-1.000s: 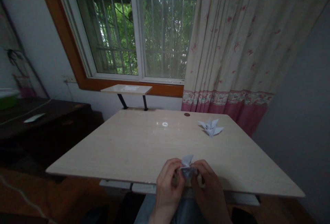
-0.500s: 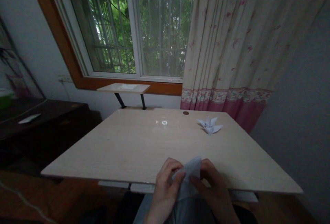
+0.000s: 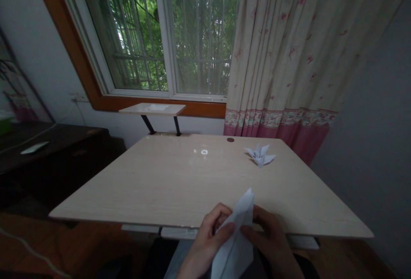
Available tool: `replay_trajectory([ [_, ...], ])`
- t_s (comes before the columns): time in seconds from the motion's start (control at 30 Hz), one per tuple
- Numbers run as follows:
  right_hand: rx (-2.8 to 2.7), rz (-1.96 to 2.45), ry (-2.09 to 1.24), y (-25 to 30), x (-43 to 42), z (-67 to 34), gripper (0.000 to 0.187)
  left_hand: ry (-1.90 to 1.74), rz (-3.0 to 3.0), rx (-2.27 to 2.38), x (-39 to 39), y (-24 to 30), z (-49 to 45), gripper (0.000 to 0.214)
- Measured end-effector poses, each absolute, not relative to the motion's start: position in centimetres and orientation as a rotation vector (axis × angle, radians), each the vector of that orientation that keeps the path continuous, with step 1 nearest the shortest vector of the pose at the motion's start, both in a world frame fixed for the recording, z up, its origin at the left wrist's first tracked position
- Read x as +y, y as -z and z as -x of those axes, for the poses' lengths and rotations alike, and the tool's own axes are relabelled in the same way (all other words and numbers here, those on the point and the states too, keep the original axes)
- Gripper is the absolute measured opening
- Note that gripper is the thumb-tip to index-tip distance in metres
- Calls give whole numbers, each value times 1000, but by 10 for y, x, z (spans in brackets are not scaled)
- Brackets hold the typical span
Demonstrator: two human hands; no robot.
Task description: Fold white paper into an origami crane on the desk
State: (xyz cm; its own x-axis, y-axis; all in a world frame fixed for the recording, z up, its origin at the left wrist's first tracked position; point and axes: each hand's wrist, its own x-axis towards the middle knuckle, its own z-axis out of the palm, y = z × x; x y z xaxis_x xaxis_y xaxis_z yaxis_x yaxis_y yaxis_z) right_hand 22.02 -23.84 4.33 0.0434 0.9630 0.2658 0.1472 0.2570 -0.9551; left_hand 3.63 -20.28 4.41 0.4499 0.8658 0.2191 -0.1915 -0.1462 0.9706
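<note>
White paper (image 3: 236, 238) in the pinch of both hands (image 3: 208, 235), green tub (image 3: 4, 125) far left, contents unclear.

Barred window (image 3: 205, 43), pink-hemmed floral curtain (image 3: 282, 56), small raised shelf (image 3: 176, 110), dark side table (image 3: 80, 139)

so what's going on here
A person at a pale table is holding a creased white paper between the left hand and the right hand, at the table's near edge. One pointed tip of it sticks up, away from the person. Farther back, toward the right, a folded paper piece with spread points rests on the tabletop.
</note>
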Motion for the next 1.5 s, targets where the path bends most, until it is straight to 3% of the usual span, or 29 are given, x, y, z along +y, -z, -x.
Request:
replay_trajectory([
  [0.23,-1298,1158,-1028,-41,-235,-221,30,-1126,-1509,741,-200,-42,-38,35],
  [0.4,-1254,1233,-944,-38,-226,-224,38,-1261,-1580,842,-191,-36,-40,28],
  [0.57,-1157,1394,-725,-30,-222,-218,71,-1439,-1506,950,-187,-24,-48,27],
  [0.73,-1200,1335,-620,-27,-226,-211,61,-1575,-1535,911,-189,-23,-51,23],
  [1.07,-797,987,-1195,-20,-217,-209,51,-1625,-1568,808,-204,-34,-45,15],
  [1.27,-969,1155,-1402,-20,-224,-209,57,-1727,-1194,874,-201,-45,-55,35],
  [1.4,-1199,1213,-1293,-24,-235,-214,65,-1763,-1024,1002,-193,-56,-56,39],
  [1.5,-1206,1269,-1022,-30,-234,-220,60,-1754,-1091,997,-188,-58,-55,35],
])
